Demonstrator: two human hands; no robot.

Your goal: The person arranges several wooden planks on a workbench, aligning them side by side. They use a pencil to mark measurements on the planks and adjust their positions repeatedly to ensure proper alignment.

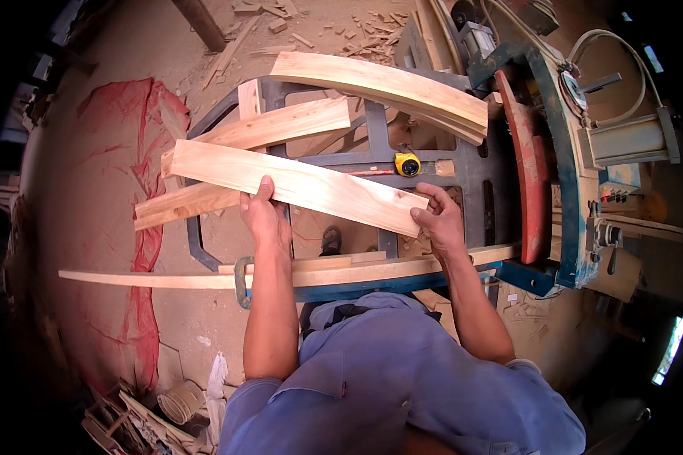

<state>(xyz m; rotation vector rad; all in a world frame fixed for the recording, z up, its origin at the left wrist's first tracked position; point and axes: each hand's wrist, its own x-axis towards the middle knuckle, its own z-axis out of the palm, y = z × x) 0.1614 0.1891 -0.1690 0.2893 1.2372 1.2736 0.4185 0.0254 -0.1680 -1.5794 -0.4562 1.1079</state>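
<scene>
A flat, pale wooden board [311, 186] is held up in front of me between both hands, tilted down toward the right. My left hand [265, 212] grips its lower edge left of the middle, thumb on the top face and fingers hidden beneath. At the board's right end, my right hand [439, 216] pinches the corner between thumb and fingers. Under and beyond it, more boards [281, 125] lie crossed on a dark metal frame table [376, 133]. A stack of curved boards [379, 83] rests at the table's far side. Near the board's right half sits a yellow tape measure [407, 164].
Close to my body, a long wooden strip [167, 280] runs along a blue rail [341, 290]. On the right stands a machine with a red curved plate [522, 167] and a metal cylinder [631, 142]. Red sheeting [121, 121] covers floor at left; wood scraps [372, 34] litter the far floor.
</scene>
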